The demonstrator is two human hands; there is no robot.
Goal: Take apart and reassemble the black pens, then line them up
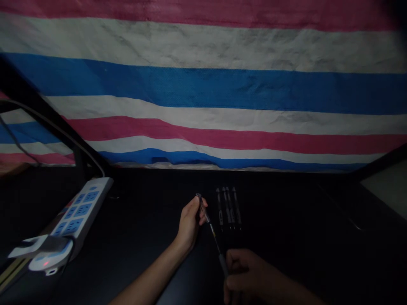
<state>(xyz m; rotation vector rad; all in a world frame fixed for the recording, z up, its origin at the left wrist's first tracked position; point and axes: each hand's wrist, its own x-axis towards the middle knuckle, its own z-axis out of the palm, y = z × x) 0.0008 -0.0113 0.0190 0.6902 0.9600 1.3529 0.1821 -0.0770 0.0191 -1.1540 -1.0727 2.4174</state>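
A slim pen (213, 231) is held at a slant between my two hands, and its thin inner refill shows bare in the middle. My left hand (190, 218) is closed around the clear upper barrel (204, 209). Lower down and to the right, my right hand (244, 271) grips the dark grey lower section (223, 263); part of that section is hidden by the fingers. Just right of my left hand, several similar dark, clear-bodied pens (228, 207) lie side by side on the black tabletop (280, 224).
To the left lies a white power strip (95, 190) with blue sockets, a lit red light and a plugged-in adapter (41, 246). Its cable (90, 150) runs up past a black frame bar (57, 110). A striped tarp (203, 87) hangs behind the table. The scene is dim.
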